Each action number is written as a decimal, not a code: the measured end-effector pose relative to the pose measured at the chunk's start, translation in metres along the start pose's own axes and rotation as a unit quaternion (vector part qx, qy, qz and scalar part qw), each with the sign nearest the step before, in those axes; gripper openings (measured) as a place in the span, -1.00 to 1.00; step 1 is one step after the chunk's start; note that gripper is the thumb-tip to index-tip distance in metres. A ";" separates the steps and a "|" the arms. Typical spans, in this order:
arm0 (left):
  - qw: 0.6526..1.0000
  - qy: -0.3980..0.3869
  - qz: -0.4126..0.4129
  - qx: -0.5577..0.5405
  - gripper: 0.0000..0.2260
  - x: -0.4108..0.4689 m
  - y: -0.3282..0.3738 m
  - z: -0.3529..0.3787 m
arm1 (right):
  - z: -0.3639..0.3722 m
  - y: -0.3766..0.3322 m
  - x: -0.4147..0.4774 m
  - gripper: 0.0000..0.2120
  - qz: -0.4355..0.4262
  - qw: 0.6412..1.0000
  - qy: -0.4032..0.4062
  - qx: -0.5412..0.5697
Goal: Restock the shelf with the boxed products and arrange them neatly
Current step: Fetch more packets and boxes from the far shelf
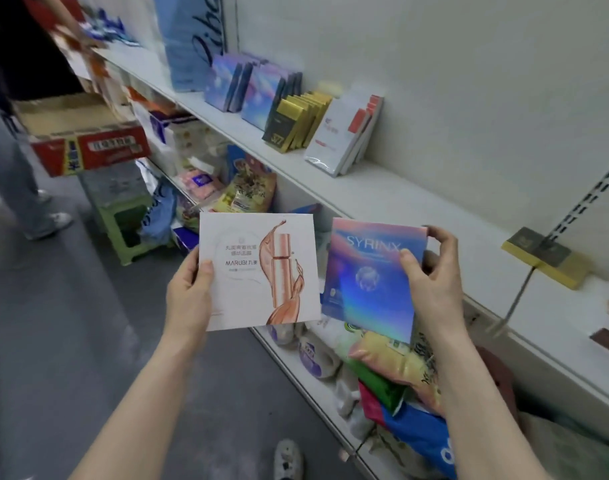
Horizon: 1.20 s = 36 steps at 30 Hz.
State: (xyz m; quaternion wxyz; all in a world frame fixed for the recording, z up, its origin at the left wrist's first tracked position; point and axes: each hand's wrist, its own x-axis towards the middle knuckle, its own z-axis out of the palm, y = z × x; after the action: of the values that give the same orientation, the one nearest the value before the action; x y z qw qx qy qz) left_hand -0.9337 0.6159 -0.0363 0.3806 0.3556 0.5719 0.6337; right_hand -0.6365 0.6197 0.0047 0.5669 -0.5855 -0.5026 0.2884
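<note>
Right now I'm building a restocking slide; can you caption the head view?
Left hand holds a white Marubi box, right hand a holographic Syrinx box, before a partly stocked shelf.

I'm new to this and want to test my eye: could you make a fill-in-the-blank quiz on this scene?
The left hand holds the ___ MARUBI box.
The right hand holds the shiny box printed ___.
On the shelf, the ___ boxes stand between the blue boxes and the white boxes.
Missing: white; SYRINX; gold.
</note>
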 end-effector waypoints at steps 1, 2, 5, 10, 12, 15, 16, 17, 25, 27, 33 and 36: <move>1.000 0.007 -0.001 -0.002 -0.73 0.018 0.000 0.000 | 0.013 -0.003 0.016 -0.70 -0.007 1.000 0.002 -0.002; 1.000 0.013 0.001 -0.004 -0.73 0.035 -0.001 0.000 | 0.026 -0.005 0.031 -0.69 -0.016 1.000 0.002 -0.001; 0.999 0.030 0.007 -0.007 -0.74 0.087 0.002 0.004 | 0.062 -0.009 0.079 -0.68 -0.040 0.999 -0.006 0.013; 0.998 0.063 0.004 -0.015 -0.78 0.169 0.015 0.013 | 0.127 -0.016 0.158 -0.60 -0.063 0.997 -0.041 0.023; 0.997 0.076 0.004 -0.018 -0.78 0.198 0.019 0.015 | 0.154 -0.020 0.185 -0.60 -0.067 0.996 -0.053 0.018; 0.996 0.091 -0.009 -0.019 -0.76 0.237 0.019 0.010 | 0.194 -0.024 0.217 -0.63 -0.065 0.995 -0.074 0.016; 0.996 0.092 -0.013 -0.020 -0.75 0.252 0.018 0.008 | 0.207 -0.026 0.227 -0.64 -0.065 0.994 -0.085 0.014; 0.995 0.092 -0.015 -0.020 -0.75 0.266 0.018 0.005 | 0.221 -0.027 0.237 -0.65 -0.067 0.993 -0.095 0.009; 0.997 0.068 -0.026 -0.038 -0.77 0.414 0.014 -0.028 | 0.348 -0.051 0.331 -0.63 -0.114 0.992 -0.049 -0.009; 0.998 0.046 -0.034 -0.025 -0.78 0.453 0.018 -0.040 | 0.385 -0.061 0.360 -0.62 -0.122 0.992 -0.024 -0.021; 0.999 -0.004 -0.050 -0.018 -0.79 0.551 0.026 -0.065 | 0.479 -0.068 0.440 -0.57 -0.097 0.991 0.024 -0.083; 0.997 -0.034 -0.060 -0.026 -0.80 0.584 0.025 -0.067 | 0.497 -0.058 0.467 -0.56 -0.093 0.976 0.036 -0.194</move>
State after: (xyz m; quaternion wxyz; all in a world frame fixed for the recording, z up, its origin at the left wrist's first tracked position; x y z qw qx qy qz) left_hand -1.2625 1.1030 -0.0083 0.4463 0.3325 0.5621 0.6118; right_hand -0.9495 1.2243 0.0732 0.4844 -0.6448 -0.5810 0.1102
